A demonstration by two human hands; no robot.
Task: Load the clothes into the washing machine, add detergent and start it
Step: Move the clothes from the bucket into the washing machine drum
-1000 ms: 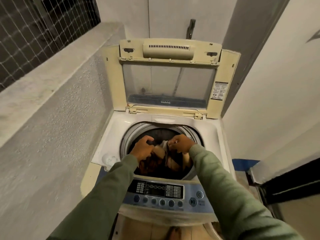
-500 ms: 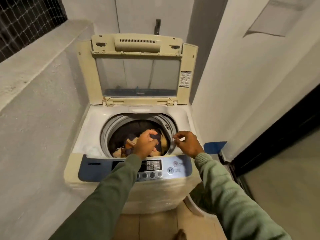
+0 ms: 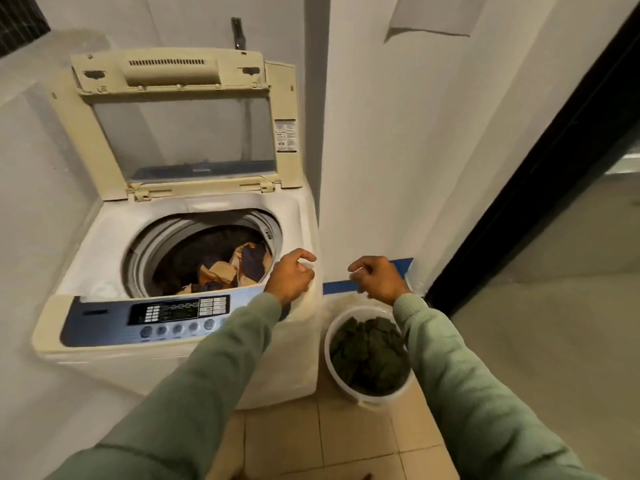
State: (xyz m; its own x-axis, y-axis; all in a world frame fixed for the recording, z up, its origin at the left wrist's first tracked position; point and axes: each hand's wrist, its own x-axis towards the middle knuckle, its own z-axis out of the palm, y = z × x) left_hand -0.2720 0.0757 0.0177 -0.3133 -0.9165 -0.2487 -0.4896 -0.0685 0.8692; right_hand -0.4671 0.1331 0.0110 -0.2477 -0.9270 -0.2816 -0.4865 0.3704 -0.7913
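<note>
A top-loading washing machine (image 3: 104,251) stands at the left with its lid (image 3: 180,133) raised. Brown and navy clothes (image 3: 225,268) lie in its drum. On the floor to the machine's right sits a white bucket (image 3: 332,327) holding dark green clothes (image 3: 370,355). My left hand (image 3: 291,278) hovers over the machine's front right corner, fingers loosely curled, holding nothing. My right hand (image 3: 377,278) is in the air above the bucket, fingers apart and empty.
The control panel (image 3: 176,313) with buttons runs along the machine's front. A white wall (image 3: 398,150) and a dark door frame (image 3: 540,168) stand at the right. Beige floor tiles (image 3: 346,438) lie below. A rough ledge wall (image 3: 27,202) borders the left.
Both hands have come out of the drum and moved right, letting go of the brown and navy clothes. The view has swung right, bringing the bucket into sight.
</note>
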